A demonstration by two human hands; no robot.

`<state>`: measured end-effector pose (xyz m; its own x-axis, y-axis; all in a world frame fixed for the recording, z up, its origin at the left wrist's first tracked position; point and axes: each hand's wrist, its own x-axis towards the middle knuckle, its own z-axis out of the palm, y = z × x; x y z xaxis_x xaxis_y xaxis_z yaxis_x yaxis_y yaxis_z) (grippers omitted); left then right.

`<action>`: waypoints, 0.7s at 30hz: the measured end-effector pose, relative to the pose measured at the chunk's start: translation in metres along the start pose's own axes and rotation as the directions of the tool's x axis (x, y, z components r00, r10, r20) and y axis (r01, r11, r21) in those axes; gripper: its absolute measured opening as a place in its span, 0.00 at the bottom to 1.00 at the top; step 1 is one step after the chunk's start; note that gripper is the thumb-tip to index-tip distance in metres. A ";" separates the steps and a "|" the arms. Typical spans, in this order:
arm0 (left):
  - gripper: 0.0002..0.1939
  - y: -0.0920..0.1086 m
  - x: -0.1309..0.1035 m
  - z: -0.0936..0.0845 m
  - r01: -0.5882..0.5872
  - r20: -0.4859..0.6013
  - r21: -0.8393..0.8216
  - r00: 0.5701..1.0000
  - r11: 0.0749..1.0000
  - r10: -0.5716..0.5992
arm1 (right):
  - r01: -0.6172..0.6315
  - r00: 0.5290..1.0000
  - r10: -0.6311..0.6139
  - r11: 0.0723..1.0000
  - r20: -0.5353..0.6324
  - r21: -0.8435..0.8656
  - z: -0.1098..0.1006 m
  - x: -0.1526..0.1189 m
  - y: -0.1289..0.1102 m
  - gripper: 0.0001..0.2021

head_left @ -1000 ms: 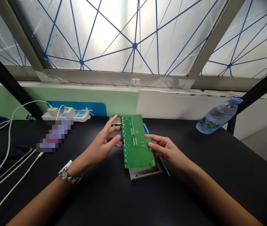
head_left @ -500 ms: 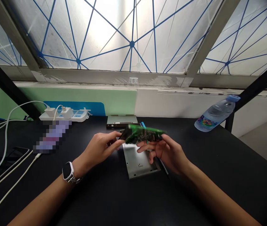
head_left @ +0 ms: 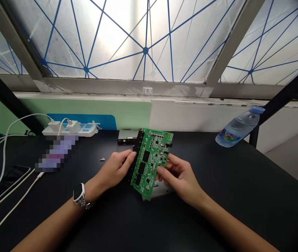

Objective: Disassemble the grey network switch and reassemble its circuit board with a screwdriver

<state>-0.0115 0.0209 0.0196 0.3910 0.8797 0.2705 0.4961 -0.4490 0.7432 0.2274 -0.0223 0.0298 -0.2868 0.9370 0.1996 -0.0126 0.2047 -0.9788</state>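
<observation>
Green circuit board (head_left: 153,157) is in both my hands, above the metal tray (head_left: 162,191) on the desk (head_left: 107,227). Board hides most of the tray; only bits of its near end show below and right of the board. Can't tell if the two touch. Underside of the board is out of view, and so are most of my right fingers, tucked behind it. Small parts on the face are too fine to read. Far metal piece (head_left: 128,134) is partly covered by the board's upper left corner. Pixelated patch (head_left: 58,154) by the power strip (head_left: 86,130) is unreadable.

Component face is toward me, board tilted. Long axis runs from near me toward the window, far end leaning right. Black connector row (head_left: 137,147) is along the left long edge.

Left hand (head_left: 117,167): grip closed on the connector-row edge, thumb and fingers pinching. Right hand (head_left: 182,177): grip closed on the right edge, thumb on the face. Small metal bits (head_left: 102,159) lie on the desk left of my left hand.
</observation>
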 end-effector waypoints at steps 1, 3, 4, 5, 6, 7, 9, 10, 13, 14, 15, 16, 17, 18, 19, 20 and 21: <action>0.23 0.000 -0.001 0.002 0.012 0.020 -0.003 1.000 1.000 -0.012 | 0.021 1.000 -0.021 1.000 -0.011 -0.024 0.002 -0.001 0.000 0.09; 0.24 0.000 -0.002 0.005 0.038 0.049 -0.018 0.998 0.999 -0.037 | 0.057 0.998 -0.058 0.997 -0.011 -0.059 0.005 -0.003 0.000 0.08; 0.24 0.000 -0.002 0.006 0.050 0.063 -0.031 0.997 0.998 -0.048 | 0.075 0.997 -0.075 0.995 -0.007 -0.072 0.006 -0.003 -0.001 0.08; 0.24 0.001 -0.003 0.007 0.059 0.074 -0.043 0.996 0.997 -0.056 | 0.093 0.996 -0.094 0.992 -0.005 -0.082 0.007 -0.003 -0.001 0.08; 0.24 0.001 -0.003 0.008 0.061 0.083 -0.053 0.995 0.997 -0.057 | 0.107 0.994 -0.108 0.990 -0.003 -0.090 0.008 -0.003 -0.002 0.09; 0.24 0.002 -0.003 0.008 0.057 0.087 -0.058 0.995 0.997 -0.052 | 0.116 0.993 -0.116 0.988 0.001 -0.098 0.008 -0.003 -0.003 0.10; 0.23 0.003 -0.003 0.009 0.040 0.084 -0.058 0.996 0.997 -0.035 | 0.121 0.993 -0.120 0.987 0.017 -0.103 0.008 -0.003 -0.004 0.10; 0.22 0.003 -0.003 0.010 0.034 0.078 -0.055 0.996 0.998 -0.030 | 0.118 0.993 -0.116 0.988 0.026 -0.103 0.008 -0.003 -0.005 0.08; 0.22 0.002 -0.004 0.011 0.045 0.070 -0.071 0.997 0.996 -0.040 | 0.107 0.994 -0.104 0.989 0.034 -0.100 0.007 -0.004 -0.004 0.06; 0.22 0.002 -0.004 0.011 0.055 0.070 -0.088 0.996 0.995 -0.049 | 0.103 0.994 -0.100 0.990 0.032 -0.098 0.007 -0.004 -0.004 0.06; 0.22 0.001 -0.004 0.011 0.068 0.069 -0.112 0.996 0.991 -0.060 | 0.098 0.995 -0.095 0.991 0.033 -0.096 0.006 -0.004 -0.004 0.07; 0.22 0.001 -0.004 0.011 0.084 0.070 -0.143 0.995 0.986 -0.074 | 0.091 0.996 -0.088 0.991 0.032 -0.094 0.006 -0.004 -0.004 0.09; 0.22 0.001 -0.004 0.011 0.101 0.069 -0.180 0.994 0.979 -0.090 | 0.082 0.996 -0.080 0.992 0.029 -0.091 0.006 -0.003 -0.003 0.10; 0.22 0.002 -0.004 0.010 0.119 0.071 -0.218 0.992 0.969 -0.105 | 0.072 0.997 -0.070 0.993 0.026 -0.090 0.005 -0.003 -0.003 0.12; 0.22 0.002 -0.004 0.010 0.134 0.075 -0.256 0.990 0.957 -0.118 | 0.062 0.998 -0.061 0.994 0.020 -0.089 0.005 -0.003 -0.002 0.13; 0.22 0.003 -0.003 0.009 0.145 0.079 -0.290 0.989 0.946 -0.127 | 0.051 0.999 -0.051 0.995 0.013 -0.087 0.005 -0.002 -0.002 0.15; 0.22 0.004 -0.003 0.009 0.149 0.078 -0.318 0.988 0.936 -0.131 | 0.042 0.999 -0.041 0.996 0.006 -0.083 0.004 -0.002 -0.001 0.16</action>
<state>-0.0041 0.0152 0.0161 0.3817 0.9162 0.1222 0.2762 -0.2392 0.9309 0.2237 -0.0256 0.0306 -0.2921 0.9259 0.2395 0.0549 0.2663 -0.9623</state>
